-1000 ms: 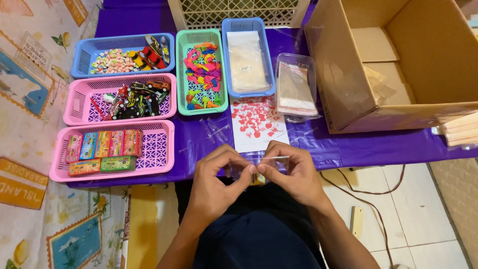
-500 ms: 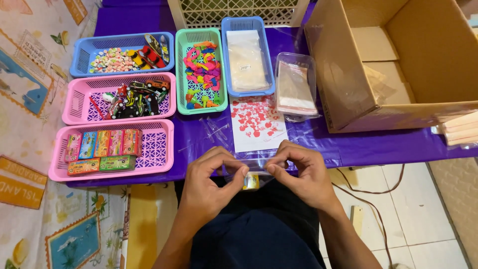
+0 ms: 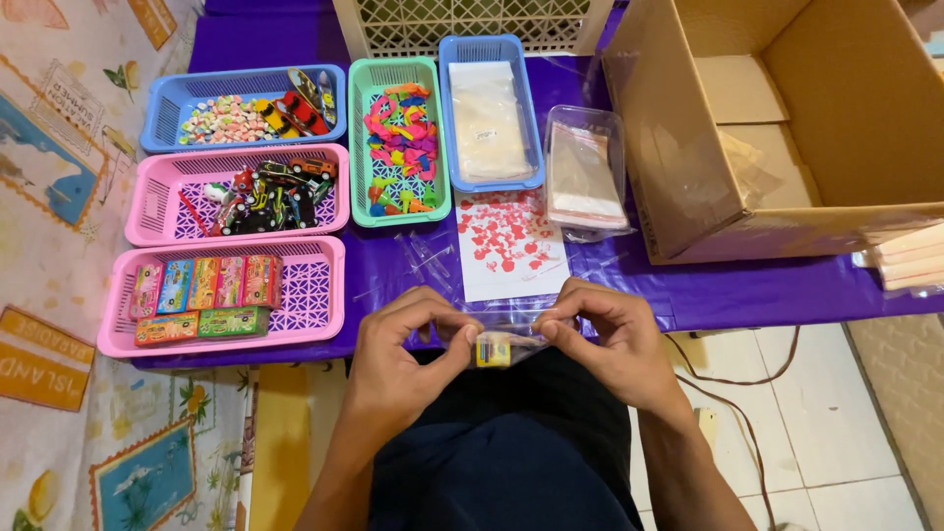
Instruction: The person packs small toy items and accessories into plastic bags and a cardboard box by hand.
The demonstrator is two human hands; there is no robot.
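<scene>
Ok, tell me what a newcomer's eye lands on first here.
First the two hands at the table's near edge: the left hand and right hand pinch a small clear bag with a yellow item inside. Next, the bright baskets on the purple table: a green basket of colourful bits in the middle, a pink basket of small boxes at left. A big open cardboard box fills the right.

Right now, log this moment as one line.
left hand: pinching clear bag | right hand: pinching bag | inside: small yellow packet | over purple table edge
</scene>
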